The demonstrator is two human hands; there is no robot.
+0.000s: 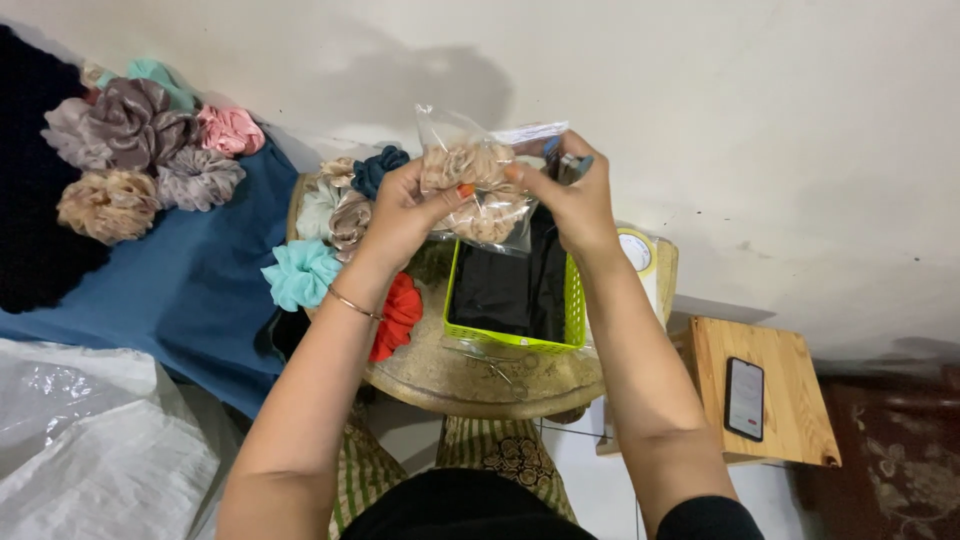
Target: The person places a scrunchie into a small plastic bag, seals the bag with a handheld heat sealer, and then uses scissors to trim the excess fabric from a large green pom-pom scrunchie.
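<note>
Both hands hold up a clear plastic bag (pixel 478 180) with a beige scrunchie inside. My left hand (pixel 405 210) grips its left side, and my right hand (pixel 572 195) pinches its upper right edge. The bag hangs above a lime green basket (pixel 574 310) holding black cloth. The basket rests on a small round table (pixel 480 375). Several scrunchies lie on the table's left part, among them a turquoise scrunchie (pixel 300 272) and a red scrunchie (pixel 398 315), just under my left wrist.
More scrunchies (pixel 140 150) lie on a blue cloth (pixel 190 290) at the left. A white plastic sack (pixel 90 440) is at the lower left. A tape roll (pixel 638 252) stands right of the basket. A phone (pixel 744 397) lies on a wooden stool (pixel 790 400).
</note>
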